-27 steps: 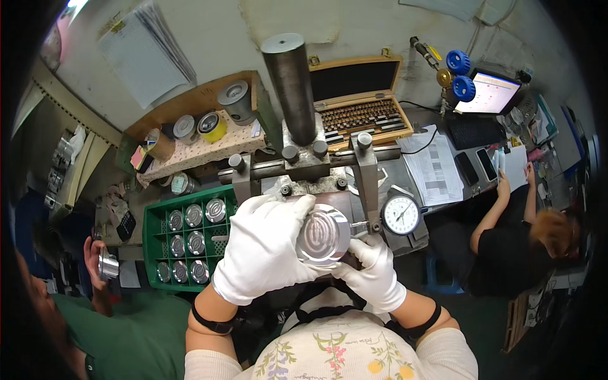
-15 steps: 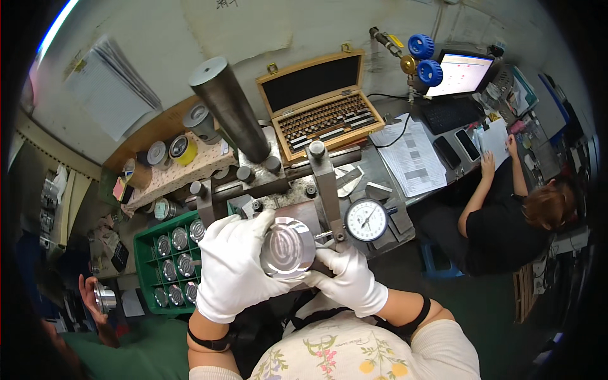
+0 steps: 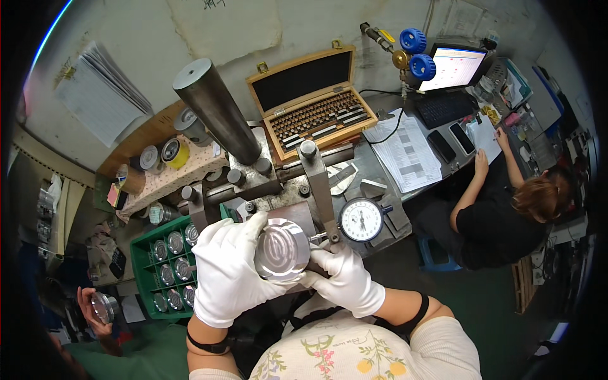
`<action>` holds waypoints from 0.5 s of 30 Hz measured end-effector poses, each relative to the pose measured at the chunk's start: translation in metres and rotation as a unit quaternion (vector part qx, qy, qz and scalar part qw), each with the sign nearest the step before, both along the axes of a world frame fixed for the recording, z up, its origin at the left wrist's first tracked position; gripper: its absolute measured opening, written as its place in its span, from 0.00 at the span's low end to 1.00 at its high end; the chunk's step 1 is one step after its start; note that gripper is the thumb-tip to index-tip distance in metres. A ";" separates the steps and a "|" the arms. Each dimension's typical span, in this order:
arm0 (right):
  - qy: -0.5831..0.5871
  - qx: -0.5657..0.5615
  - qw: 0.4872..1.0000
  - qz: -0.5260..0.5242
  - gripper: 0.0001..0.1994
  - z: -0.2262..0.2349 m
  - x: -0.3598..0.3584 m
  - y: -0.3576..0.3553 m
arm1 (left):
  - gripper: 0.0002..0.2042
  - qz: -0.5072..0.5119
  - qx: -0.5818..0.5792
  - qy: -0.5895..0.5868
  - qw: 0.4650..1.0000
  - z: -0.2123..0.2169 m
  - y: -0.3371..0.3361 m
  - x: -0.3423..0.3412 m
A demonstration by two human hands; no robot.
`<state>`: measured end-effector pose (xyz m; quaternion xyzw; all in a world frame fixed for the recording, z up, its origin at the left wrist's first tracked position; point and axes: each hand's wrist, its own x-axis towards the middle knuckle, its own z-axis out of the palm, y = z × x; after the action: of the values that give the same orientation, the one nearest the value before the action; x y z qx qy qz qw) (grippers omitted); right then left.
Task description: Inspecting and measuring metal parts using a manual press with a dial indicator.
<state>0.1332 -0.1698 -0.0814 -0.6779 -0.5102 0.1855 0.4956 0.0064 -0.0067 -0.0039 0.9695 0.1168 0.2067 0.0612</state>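
A shiny metal piston (image 3: pixel 282 250), its round crown facing up, sits against the steel measuring fixture (image 3: pixel 297 201). My left hand (image 3: pixel 233 266), in a white glove, wraps round its left side with the thumb along the far edge. My right hand (image 3: pixel 345 278), also gloved, closes on its lower right side, fingertips near the thin probe of the dial gauge (image 3: pixel 361 220). The gauge is clamped to the fixture's right arm, its white face turned up. The piston's underside and some of my fingertips are hidden.
Left of my hands stands a green divided crate (image 3: pixel 144 272) of pistons. Behind the fixture's thick steel column (image 3: pixel 218 111) lies an open wooden gauge-block case (image 3: pixel 304 104). Papers (image 3: pixel 405 155) lie at right, near a seated co-worker (image 3: pixel 500 234). Another person's hand (image 3: pixel 88 310) holds a piston at far left.
The dial needle has swung to a more upright angle. My hands keep their hold on the piston. The whole view has shifted slightly, and the far-left person's piston has tilted.
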 end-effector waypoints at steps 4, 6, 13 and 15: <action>0.003 -0.013 1.000 0.000 0.22 -0.002 0.000 0.000 | 0.45 0.005 -0.001 0.000 1.000 -0.001 0.000 0.001; 0.007 -0.014 1.000 -0.001 0.22 -0.002 0.000 0.001 | 0.45 0.006 0.000 -0.004 1.000 -0.001 0.000 0.001; -0.006 -0.008 1.000 -0.008 0.22 -0.004 -0.002 0.001 | 0.44 0.005 0.000 -0.005 1.000 -0.001 0.002 0.002; -0.012 -0.017 1.000 -0.007 0.22 -0.003 -0.002 0.000 | 0.44 0.006 -0.005 -0.004 1.000 -0.002 0.002 0.002</action>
<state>0.1313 -0.1694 -0.0841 -0.6921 -0.5078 0.1826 0.4794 0.0080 -0.0051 -0.0059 0.9677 0.1230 0.2100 0.0654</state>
